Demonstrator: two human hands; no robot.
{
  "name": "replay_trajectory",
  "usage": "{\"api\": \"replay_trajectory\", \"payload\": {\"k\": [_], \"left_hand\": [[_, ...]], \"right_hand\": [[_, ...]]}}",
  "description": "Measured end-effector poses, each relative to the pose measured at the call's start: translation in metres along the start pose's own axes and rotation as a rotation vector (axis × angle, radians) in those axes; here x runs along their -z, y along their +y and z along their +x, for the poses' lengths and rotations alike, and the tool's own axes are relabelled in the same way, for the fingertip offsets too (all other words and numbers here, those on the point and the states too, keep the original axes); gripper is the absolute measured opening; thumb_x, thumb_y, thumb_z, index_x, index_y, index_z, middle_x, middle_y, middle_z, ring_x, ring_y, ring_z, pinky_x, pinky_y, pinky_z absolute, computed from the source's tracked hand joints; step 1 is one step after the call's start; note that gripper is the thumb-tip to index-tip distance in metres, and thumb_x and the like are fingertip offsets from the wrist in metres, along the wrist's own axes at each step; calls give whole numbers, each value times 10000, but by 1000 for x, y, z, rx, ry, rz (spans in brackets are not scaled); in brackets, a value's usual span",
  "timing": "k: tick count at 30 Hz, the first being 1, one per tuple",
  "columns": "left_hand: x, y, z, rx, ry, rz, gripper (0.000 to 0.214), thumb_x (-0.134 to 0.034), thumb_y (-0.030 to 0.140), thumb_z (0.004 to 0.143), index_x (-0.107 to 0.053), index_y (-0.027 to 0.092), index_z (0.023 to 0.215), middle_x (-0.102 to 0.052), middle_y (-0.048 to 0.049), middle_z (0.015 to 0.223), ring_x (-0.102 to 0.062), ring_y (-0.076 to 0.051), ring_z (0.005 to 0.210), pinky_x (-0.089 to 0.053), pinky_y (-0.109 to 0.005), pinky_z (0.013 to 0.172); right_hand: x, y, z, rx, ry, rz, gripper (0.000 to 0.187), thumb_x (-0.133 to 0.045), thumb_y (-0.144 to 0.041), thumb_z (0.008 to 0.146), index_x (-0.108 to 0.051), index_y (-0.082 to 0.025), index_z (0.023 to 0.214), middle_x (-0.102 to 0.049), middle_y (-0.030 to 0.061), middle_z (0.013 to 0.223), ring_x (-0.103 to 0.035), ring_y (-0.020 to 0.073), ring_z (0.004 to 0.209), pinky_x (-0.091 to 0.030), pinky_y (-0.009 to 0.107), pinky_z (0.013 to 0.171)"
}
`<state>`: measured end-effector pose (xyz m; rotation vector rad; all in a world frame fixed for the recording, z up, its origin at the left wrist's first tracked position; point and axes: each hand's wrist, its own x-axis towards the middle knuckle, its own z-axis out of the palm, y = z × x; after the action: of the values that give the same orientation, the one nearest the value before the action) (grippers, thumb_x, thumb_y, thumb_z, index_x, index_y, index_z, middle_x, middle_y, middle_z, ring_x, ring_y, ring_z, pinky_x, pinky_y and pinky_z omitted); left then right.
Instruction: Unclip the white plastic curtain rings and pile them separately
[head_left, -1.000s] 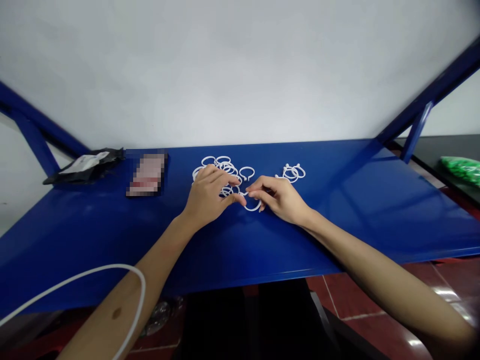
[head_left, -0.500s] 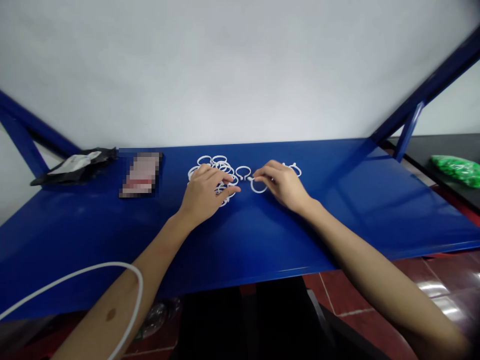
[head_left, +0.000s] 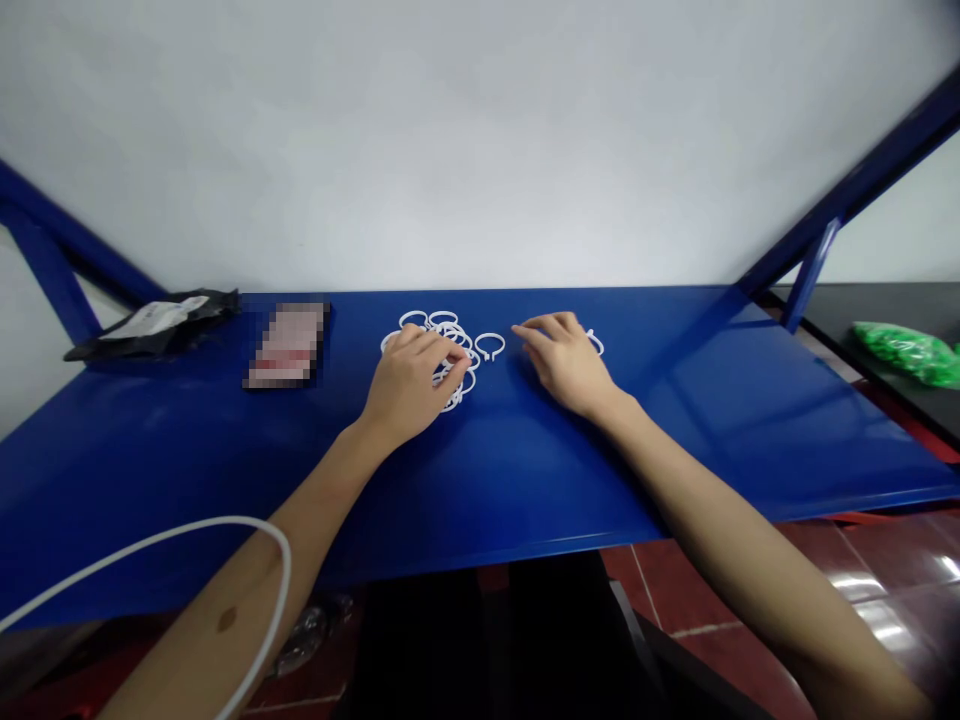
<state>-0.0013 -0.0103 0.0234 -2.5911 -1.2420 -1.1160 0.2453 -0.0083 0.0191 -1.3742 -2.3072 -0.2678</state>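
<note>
A cluster of thin white plastic rings (head_left: 452,331) lies on the blue table, partly covered by my left hand (head_left: 409,385). The thumb and index finger of that hand come together at the cluster's right side, against a ring (head_left: 471,360); the exact contact is hard to make out. One separate ring (head_left: 490,346), with a small gap and two short end tabs, rests between my hands. My right hand (head_left: 566,365) hovers to its right, fingers loosely spread and nothing seen in them. Behind that hand, part of another white ring (head_left: 595,342) shows.
On the left lie a black plastic package (head_left: 154,325) with a white label and a pixelated phone-shaped object (head_left: 289,345). A white cable (head_left: 187,525) loops over my left forearm. Green packaged goods (head_left: 904,350) sit on a dark surface at right. Blue frame bars (head_left: 810,275) flank the table (head_left: 480,500).
My right hand has let go of the ring it pinched, and its fingers have spread. My left thumb and index finger have closed together at the cluster. The view has shifted slightly.
</note>
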Motion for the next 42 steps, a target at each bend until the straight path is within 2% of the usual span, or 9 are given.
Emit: {"api": "replay_trajectory", "payload": {"k": [3, 10, 17, 20, 23, 26, 33, 37, 42], "left_hand": [[-1, 0, 0, -5, -13, 7, 149, -567, 289, 959, -664, 222, 868, -729, -23, 900, -569, -233, 929, -440, -387, 847], [-1, 1, -1, -7, -18, 6, 132, -572, 277, 958, -666, 217, 888, -732, -24, 911, -569, -237, 948, -443, -381, 856], [-1, 0, -1, 3, -31, 14, 116, -576, 278, 955, -661, 218, 902, -734, -22, 929, -574, -230, 934, -441, -384, 856], [-1, 0, -1, 9, -42, 16, 133, -567, 290, 958, -662, 221, 896, -731, -25, 921, -574, -233, 936, -440, -391, 858], [-1, 0, -1, 3, -42, 12, 147, -559, 298, 963, -662, 221, 892, -731, -30, 911, -574, -237, 933, -444, -405, 866], [0, 0, -1, -1, -40, 8, 142, -563, 301, 962, -658, 224, 890, -731, -29, 909, -573, -240, 935, -445, -410, 873], [2, -2, -1, 7, -32, -1, 132, -584, 324, 961, -662, 218, 966, -728, -34, 904, -579, -245, 922, -446, -406, 857], [3, -4, 0, -23, -26, -23, 207, -605, 403, 959, -657, 213, 1019, -725, -31, 900, -585, -238, 915, -452, -383, 841], [5, -2, 0, -56, -8, -73, 230, -614, 434, 949, -668, 217, 1001, -728, -24, 880, -585, -218, 893, -458, -349, 811]], "right_hand": [[-8, -11, 4, 54, -68, -13, 357, -459, -206, 1020, -628, -190, 1335, -605, 146, 1339, -442, 328, 1207, -454, 508, 955], [-4, -12, 5, 77, -28, 40, 166, -547, -211, 981, -706, -161, 991, -617, 151, 1230, -471, 300, 1084, -457, 450, 913], [0, -15, 2, 103, -53, 108, 241, -463, -187, 1000, -692, -136, 1056, -626, 158, 1208, -494, 279, 1025, -456, 440, 890], [0, -16, 2, 62, -51, 106, 233, -526, -293, 997, -698, -143, 1042, -629, 151, 1173, -501, 275, 1003, -449, 434, 881], [2, -18, 3, 42, -123, 88, 185, -630, -323, 948, -693, -150, 972, -649, 135, 1067, -514, 267, 964, -445, 412, 865], [3, -19, 3, 20, -190, 123, 141, -556, -246, 980, -654, -157, 930, -666, 115, 946, -531, 251, 914, -446, 384, 826], [17, -37, -4, -113, -18, 626, 224, -408, -251, 1022, -522, -156, 1189, -681, 54, 869, -612, 165, 744, -477, 315, 715], [20, -47, -8, -180, -2, 904, 185, -500, -329, 1001, -569, -192, 1105, -622, -30, 715, -580, 114, 622, -463, 267, 638], [17, -48, -7, -260, -9, 1083, 208, -592, -400, 961, -613, -198, 1006, -600, -44, 691, -548, 82, 559, -449, 242, 569]]}}
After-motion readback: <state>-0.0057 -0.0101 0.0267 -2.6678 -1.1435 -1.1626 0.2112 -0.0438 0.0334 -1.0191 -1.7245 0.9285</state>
